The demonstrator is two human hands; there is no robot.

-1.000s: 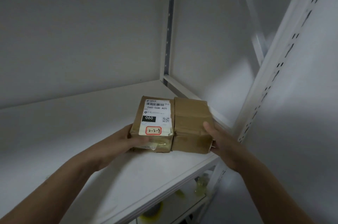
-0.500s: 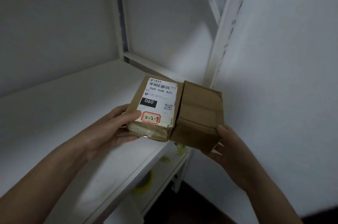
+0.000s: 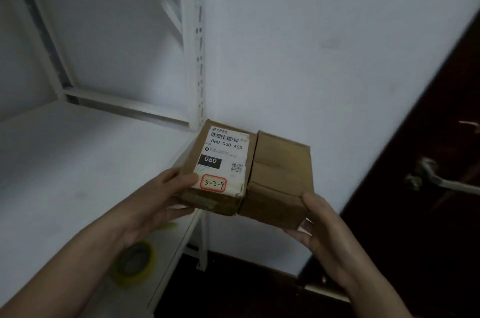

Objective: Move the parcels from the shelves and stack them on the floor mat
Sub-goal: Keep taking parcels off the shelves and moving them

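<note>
Two brown cardboard parcels are held side by side in the air, past the right end of the white shelf (image 3: 78, 156). The left parcel (image 3: 220, 162) carries a white shipping label marked 060 and a red-framed handwritten number. The right parcel (image 3: 278, 182) is plain. My left hand (image 3: 161, 203) grips the labelled parcel from its left side, thumb on top. My right hand (image 3: 319, 229) holds the plain parcel at its near right corner, fingers underneath. The floor mat is out of view.
A white slotted upright (image 3: 197, 58) stands behind the parcels. A roll of yellow tape (image 3: 135, 263) lies on the lower shelf. At the right is a dark door (image 3: 415, 188) with a metal handle (image 3: 436, 177). Dark floor shows below.
Both hands have lifted the two parcels off the shelf and carried them right, past its end. The view has swung right, bringing the door into sight.
</note>
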